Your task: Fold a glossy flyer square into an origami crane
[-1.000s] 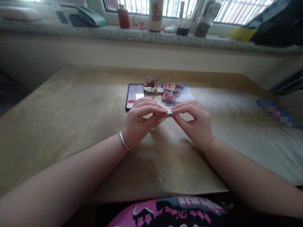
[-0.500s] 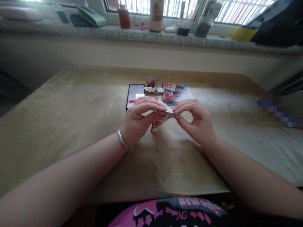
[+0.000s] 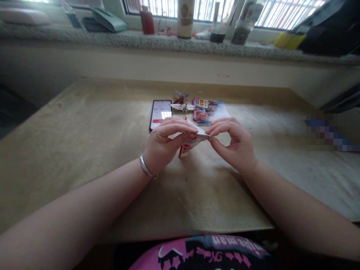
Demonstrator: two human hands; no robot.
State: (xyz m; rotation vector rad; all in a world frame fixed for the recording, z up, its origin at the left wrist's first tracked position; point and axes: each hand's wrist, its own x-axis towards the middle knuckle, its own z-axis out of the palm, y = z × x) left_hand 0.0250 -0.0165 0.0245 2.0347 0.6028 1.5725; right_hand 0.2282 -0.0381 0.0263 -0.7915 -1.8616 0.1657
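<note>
A broad table [image 3: 98, 142] spans the frame beneath a speckled stone sill [image 3: 157, 42], where a person's two bare hands work a sheet of folded paper [image 3: 201, 132] at the centre of the picture. The left hand [image 3: 167, 140] is nearly closed, fingers above and thumb below, gripping the paper's left part; the right hand [image 3: 234, 142] pinches the right-hand point between fingertips and thumb, a rounded gap behind the pinch. A red-printed flap hangs toward the lower left.

Good work here likely calls for the left grip to stay steady while the right presses outward along the fold, layers squared before the crease is set hard. Too tight a squeeze could buckle the thin point.

Containers line the sill at the top of the frame: a tall pale bottle [image 3: 185, 18], contents hidden; right of it, a clear jar [image 3: 242, 33] holding something dark and grainy; between them, a clear bottle [image 3: 218, 28], dark at its base; left of centre, a small red bottle [image 3: 147, 23], contents unclear.
</note>
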